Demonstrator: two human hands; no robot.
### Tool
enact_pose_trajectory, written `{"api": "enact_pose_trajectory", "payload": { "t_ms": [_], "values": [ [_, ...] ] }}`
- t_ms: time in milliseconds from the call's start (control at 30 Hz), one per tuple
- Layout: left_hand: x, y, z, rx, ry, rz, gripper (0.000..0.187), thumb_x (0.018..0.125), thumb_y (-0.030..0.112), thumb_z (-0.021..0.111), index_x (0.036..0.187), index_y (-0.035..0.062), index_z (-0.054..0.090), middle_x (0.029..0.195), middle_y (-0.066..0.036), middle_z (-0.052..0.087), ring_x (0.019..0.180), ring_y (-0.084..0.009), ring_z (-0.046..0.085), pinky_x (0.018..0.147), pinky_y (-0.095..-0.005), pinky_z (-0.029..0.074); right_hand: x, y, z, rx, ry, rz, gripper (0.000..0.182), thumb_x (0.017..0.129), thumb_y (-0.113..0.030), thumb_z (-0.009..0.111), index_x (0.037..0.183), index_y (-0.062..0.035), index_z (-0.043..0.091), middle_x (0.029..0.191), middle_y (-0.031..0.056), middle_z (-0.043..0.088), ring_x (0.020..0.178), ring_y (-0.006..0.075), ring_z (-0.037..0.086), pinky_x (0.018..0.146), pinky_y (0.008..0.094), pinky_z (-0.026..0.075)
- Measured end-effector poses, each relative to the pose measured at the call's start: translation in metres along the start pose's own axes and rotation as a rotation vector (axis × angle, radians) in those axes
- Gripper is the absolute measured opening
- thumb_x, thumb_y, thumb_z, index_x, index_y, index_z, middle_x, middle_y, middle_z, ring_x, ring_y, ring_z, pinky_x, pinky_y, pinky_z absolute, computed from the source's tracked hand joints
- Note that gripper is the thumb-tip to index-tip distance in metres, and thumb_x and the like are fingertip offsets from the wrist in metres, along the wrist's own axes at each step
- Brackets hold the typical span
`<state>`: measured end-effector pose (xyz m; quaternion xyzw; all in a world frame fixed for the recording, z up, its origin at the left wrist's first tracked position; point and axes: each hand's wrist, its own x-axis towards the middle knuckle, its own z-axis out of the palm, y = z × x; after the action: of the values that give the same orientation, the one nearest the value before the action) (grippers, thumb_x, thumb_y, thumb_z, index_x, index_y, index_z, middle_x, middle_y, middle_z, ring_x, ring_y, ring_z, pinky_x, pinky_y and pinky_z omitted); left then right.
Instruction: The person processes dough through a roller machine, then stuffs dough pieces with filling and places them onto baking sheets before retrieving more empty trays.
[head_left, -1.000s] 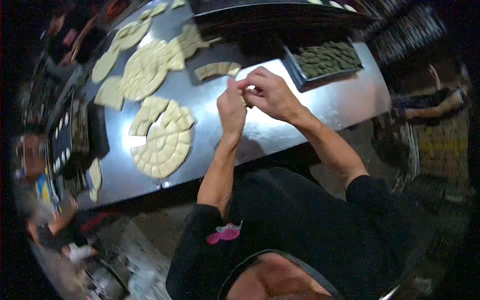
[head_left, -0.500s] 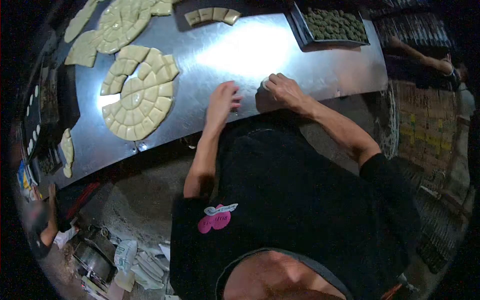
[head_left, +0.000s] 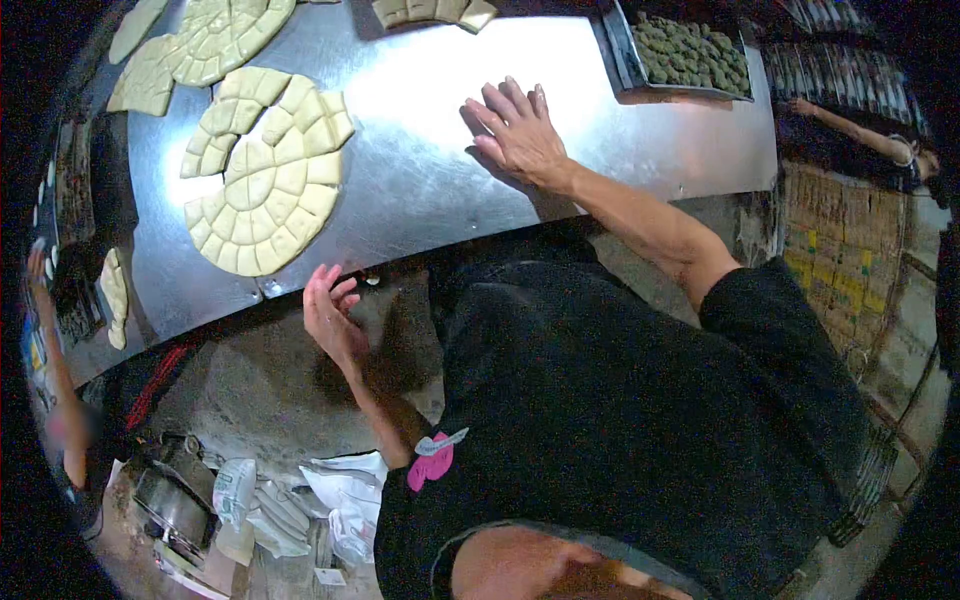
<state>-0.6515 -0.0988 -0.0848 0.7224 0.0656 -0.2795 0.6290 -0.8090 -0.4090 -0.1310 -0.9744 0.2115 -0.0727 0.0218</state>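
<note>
My right hand (head_left: pixel 520 135) lies flat on the steel table (head_left: pixel 420 190), fingers spread and palm down, gripping nothing (whether anything sits under the palm I cannot tell). My left hand (head_left: pixel 333 315) hangs open and empty just below the table's near edge, fingers loosely curled, close under the big scored disc of pale dough (head_left: pixel 262 190) that lies on the table well left of my right hand. A tray of green lumps (head_left: pixel 690 50) sits at the far right corner.
</note>
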Motion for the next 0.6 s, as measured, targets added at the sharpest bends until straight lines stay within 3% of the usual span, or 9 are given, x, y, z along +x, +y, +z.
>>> {"api": "enact_pose_trajectory", "payload": {
  "t_ms": [67, 167, 233, 367, 433, 467, 533, 600],
  "values": [
    [-0.002, 0.003, 0.013, -0.073, -0.021, -0.037, 0.038, 0.093, 0.023, 0.047, 0.118, -0.0056, 0.048, 0.105, -0.018, 0.060, 0.075, -0.0171, 0.061, 0.059, -0.0229, 0.048, -0.007, 0.001, -0.004, 0.190, -0.041, 0.069, 0.051, 0.093, -0.043, 0.036, 0.138, -0.0190, 0.031, 0.141, 0.0171, 0.029, 0.132, 0.0393, 0.022, 0.103, 0.0641, 0.016],
    [0.009, 0.006, 0.036, -0.021, -0.135, 0.000, 0.035, 0.093, 0.021, 0.047, 0.117, -0.0057, 0.049, 0.105, -0.018, 0.060, 0.075, -0.0173, 0.061, 0.059, -0.0232, 0.048, -0.010, 0.001, -0.023, 0.232, -0.083, 0.158, 0.052, 0.093, -0.044, 0.037, 0.138, -0.0184, 0.032, 0.140, 0.0175, 0.030, 0.131, 0.0403, 0.022, 0.102, 0.0647, 0.016],
    [0.025, 0.010, 0.054, -0.008, -0.183, 0.008, 0.033, 0.093, 0.020, 0.049, 0.114, -0.0054, 0.051, 0.104, -0.018, 0.061, 0.076, -0.0169, 0.061, 0.061, -0.0220, 0.047, -0.015, 0.002, -0.036, 0.088, -0.075, 0.046, 0.055, 0.091, -0.044, 0.041, 0.137, -0.0175, 0.032, 0.139, 0.0177, 0.030, 0.132, 0.0407, 0.021, 0.102, 0.0645, 0.015],
    [0.070, 0.060, 0.149, 0.056, -0.284, 0.291, 0.030, 0.090, 0.018, 0.053, 0.110, -0.0046, 0.056, 0.097, -0.011, 0.063, 0.079, -0.0143, 0.061, 0.067, -0.0232, 0.047, -0.021, -0.001, -0.018, 0.121, -0.100, 0.039, 0.056, 0.088, -0.039, 0.049, 0.136, -0.0150, 0.033, 0.138, 0.0197, 0.030, 0.129, 0.0397, 0.025, 0.102, 0.0617, 0.020],
    [0.119, 0.074, 0.200, 0.347, -0.340, 0.628, 0.030, 0.088, 0.016, 0.054, 0.112, -0.0026, 0.056, 0.098, -0.013, 0.064, 0.081, -0.0156, 0.060, 0.071, -0.0247, 0.046, -0.025, 0.008, -0.016, 0.241, 0.045, 0.075, 0.051, 0.085, -0.034, 0.053, 0.126, -0.0052, 0.041, 0.125, 0.0244, 0.040, 0.120, 0.0415, 0.035, 0.100, 0.0500, 0.029],
    [0.141, 0.083, 0.224, 0.442, -0.353, 0.779, 0.032, 0.086, 0.015, 0.052, 0.114, -0.0014, 0.055, 0.103, -0.016, 0.062, 0.089, -0.0247, 0.059, 0.077, -0.0311, 0.046, -0.021, 0.010, -0.048, 0.459, -0.053, 0.086, 0.041, 0.083, -0.029, 0.055, 0.111, 0.0011, 0.050, 0.111, 0.0244, 0.046, 0.107, 0.0396, 0.044, 0.096, 0.0461, 0.035],
    [0.185, 0.091, 0.267, 0.566, -0.341, 1.188, 0.038, 0.082, 0.013, 0.051, 0.118, 0.0016, 0.054, 0.110, -0.022, 0.058, 0.099, -0.0378, 0.055, 0.083, -0.0400, 0.044, -0.035, 0.018, -0.067, 0.521, -0.249, 0.103, 0.023, 0.082, -0.020, 0.050, 0.088, 0.0029, 0.053, 0.100, 0.0252, 0.050, 0.088, 0.0383, 0.052, 0.079, 0.0463, 0.046],
    [0.206, 0.110, 0.299, 0.907, -0.552, 0.924, 0.046, 0.079, 0.009, 0.046, 0.124, 0.0032, 0.049, 0.122, -0.022, 0.052, 0.102, -0.0390, 0.053, 0.088, -0.0416, 0.043, -0.059, 0.032, -0.074, 0.339, -0.506, 0.055, 0.022, 0.081, -0.017, 0.049, 0.094, 0.0011, 0.046, 0.090, 0.0205, 0.057, 0.085, 0.0371, 0.055, 0.074, 0.0448, 0.049]
  ]
}}
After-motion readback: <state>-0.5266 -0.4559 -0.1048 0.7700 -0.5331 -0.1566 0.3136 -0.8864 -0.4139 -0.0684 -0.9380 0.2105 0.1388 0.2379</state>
